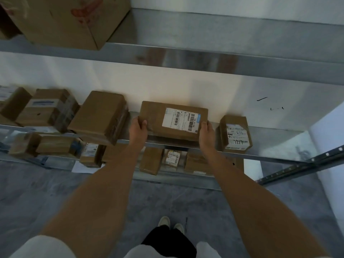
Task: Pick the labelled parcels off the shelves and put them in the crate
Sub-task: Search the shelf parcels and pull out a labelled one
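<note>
Both arms extended forward to the middle shelf (270, 146). Labelled parcel (173, 121) gripped at its two ends: left hand (138, 130) with thumb curled over the top left edge, right hand (206, 134) with thumb on the right edge. Parcel tilted at the shelf front, smaller labelled box (236, 134) just beside it on the right

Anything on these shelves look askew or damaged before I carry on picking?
Nothing looks damaged. The plain brown box left of the held parcel sits skewed, one corner jutting past the middle shelf edge. Both the left hand and right hand hold that parcel by its ends.
</note>
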